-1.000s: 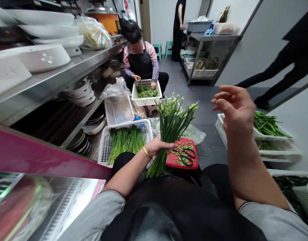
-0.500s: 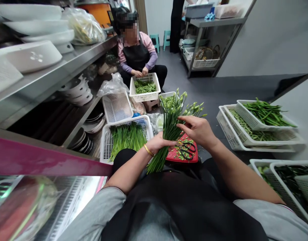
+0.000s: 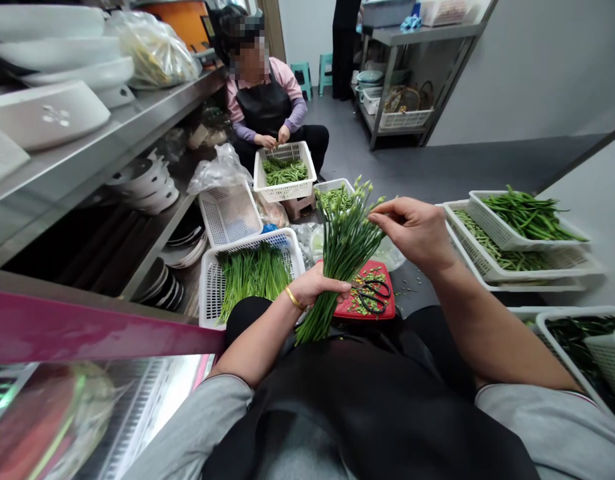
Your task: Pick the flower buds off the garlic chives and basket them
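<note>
My left hand [image 3: 316, 288] is wrapped round a bunch of flowering garlic chives [image 3: 348, 241], held upright and leaning right, with pale green buds at the top and cut ends below the fist. A gold bangle circles that wrist. My right hand [image 3: 412, 230] pinches at the bud ends on the bunch's right side, thumb and forefinger together on a chive stem; its tip is partly hidden. Beneath the bunch, black-handled scissors [image 3: 375, 296] lie on a red board [image 3: 387, 313] strewn with trimmed buds and stem bits. Left of it, a white basket [image 3: 203, 290] holds laid-out chives [image 3: 255, 277].
A co-worker [image 3: 265, 100] sits ahead, both hands over a white basket [image 3: 285, 193] of green beans. Stacked baskets [image 3: 492, 273] of green vegetables stand at right. A metal shelf [image 3: 152, 113] with white dishes runs along the left; a steel table [image 3: 427, 33] stands behind.
My right hand has moved right and slightly up from the bunch's middle to its bud ends. Stems that jutted right are now gathered closer. My left hand keeps its grip.
</note>
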Available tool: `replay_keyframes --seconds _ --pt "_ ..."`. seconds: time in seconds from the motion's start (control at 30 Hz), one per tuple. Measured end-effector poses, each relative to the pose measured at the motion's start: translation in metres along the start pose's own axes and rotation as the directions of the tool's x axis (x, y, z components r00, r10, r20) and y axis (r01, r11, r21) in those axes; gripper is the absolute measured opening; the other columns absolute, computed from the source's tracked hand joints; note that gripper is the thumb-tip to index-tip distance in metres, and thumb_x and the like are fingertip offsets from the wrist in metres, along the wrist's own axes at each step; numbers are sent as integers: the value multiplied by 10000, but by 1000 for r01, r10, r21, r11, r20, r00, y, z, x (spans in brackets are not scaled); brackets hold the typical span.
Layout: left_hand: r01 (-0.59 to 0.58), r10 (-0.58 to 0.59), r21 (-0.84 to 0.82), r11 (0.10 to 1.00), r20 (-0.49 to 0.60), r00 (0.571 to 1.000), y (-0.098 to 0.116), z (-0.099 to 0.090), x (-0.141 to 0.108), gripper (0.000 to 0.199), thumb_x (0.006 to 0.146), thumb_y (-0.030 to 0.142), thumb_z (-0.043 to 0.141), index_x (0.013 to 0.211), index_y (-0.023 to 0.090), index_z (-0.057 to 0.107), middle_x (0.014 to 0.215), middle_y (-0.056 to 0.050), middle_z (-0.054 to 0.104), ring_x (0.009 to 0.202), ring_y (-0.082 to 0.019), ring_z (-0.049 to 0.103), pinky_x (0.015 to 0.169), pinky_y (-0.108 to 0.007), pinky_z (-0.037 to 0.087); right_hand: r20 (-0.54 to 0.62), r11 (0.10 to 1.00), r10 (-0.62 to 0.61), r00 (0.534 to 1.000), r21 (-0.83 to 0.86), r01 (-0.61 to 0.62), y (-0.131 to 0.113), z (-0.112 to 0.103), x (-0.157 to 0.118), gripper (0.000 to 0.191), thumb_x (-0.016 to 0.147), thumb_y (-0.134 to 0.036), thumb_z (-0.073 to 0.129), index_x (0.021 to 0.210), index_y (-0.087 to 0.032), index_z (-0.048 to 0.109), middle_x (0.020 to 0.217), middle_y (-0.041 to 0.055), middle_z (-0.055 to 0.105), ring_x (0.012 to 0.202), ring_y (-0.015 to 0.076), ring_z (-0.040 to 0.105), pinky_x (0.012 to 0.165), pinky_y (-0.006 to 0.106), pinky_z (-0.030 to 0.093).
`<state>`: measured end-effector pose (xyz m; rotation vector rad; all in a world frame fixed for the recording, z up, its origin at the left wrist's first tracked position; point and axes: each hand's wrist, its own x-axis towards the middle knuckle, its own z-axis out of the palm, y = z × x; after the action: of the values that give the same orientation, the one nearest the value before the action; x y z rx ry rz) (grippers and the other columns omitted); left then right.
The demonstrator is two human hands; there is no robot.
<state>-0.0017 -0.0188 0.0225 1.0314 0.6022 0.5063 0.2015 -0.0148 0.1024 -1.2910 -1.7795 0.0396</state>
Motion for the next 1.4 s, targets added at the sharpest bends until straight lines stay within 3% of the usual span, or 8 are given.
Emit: replay_keyframes --seconds 0.13,0.3,0.6,0.8,1.0,1.13,1.27,1.4 --pt "14 -16 -33 999 -74 997 -4 0 3 466 466 351 894 684 110 560 518 5 574 446 -99 523 464 -237 405 -143 985 -149 978 -112 134 -9 -1 -10 200 854 -359 641 969 -196 663 822 48 654 617 134 562 590 295 475" --pt "-25 23 -14 1000 -151 988 -6 3 4 459 463 329 902 686 98 574 528 15 567 453 -88 517 469 -226 397 98 892 -389 916 -209 401 -9 9 -28 156 923 -289 556 817 -198 626 805 55 676 687 140 622 571 255 463" --pt "-32 33 10 999 -160 987 -6 6 1 450 477 346 896 690 95 590 532 19 575 451 -80 512 477 -225 399 169 967 -216 962 -101 235 12 16 -33 177 889 -269 580 1016 -163 644 769 53 672 624 145 596 604 271 470" --pt "20 -21 -10 1000 -80 997 -5 4 -1 444 475 336 895 687 99 584 561 1 602 461 -90 532 478 -231 414 237 985 -171 956 3 175 5 7 -25 139 866 -274 604 767 -197 665 714 30 625 617 131 556 587 264 435" --pt "36 -37 -48 998 -20 999 -4 3 -3 467 464 309 902 731 98 582 579 -13 614 478 -114 561 484 -247 431 12 996 -25 1000 -85 26 7 -9 -13 117 845 -296 625 783 -204 665 746 36 600 647 148 537 641 310 466" --pt "36 -38 -40 999 -31 999 -6 3 -1 440 474 306 897 701 94 585 560 -10 597 477 -108 547 482 -244 420 -75 985 -53 996 -170 39 -7 -16 -16 124 848 -270 600 916 -201 677 854 73 613 722 174 569 668 329 477" --pt "25 -26 -21 999 -52 998 -7 5 1 434 482 298 895 707 90 587 571 -8 600 481 -99 541 485 -238 411 131 969 -101 986 -211 128 -23 -7 -26 178 882 -293 550 846 -195 695 799 71 661 681 165 581 606 299 427" --pt "41 -41 -8 999 -64 997 -9 6 1 466 481 294 899 750 105 569 588 3 604 478 -101 545 495 -246 425 322 976 5 947 -206 65 -19 10 -26 148 810 -269 605 722 -173 676 674 39 649 579 132 526 545 267 364"
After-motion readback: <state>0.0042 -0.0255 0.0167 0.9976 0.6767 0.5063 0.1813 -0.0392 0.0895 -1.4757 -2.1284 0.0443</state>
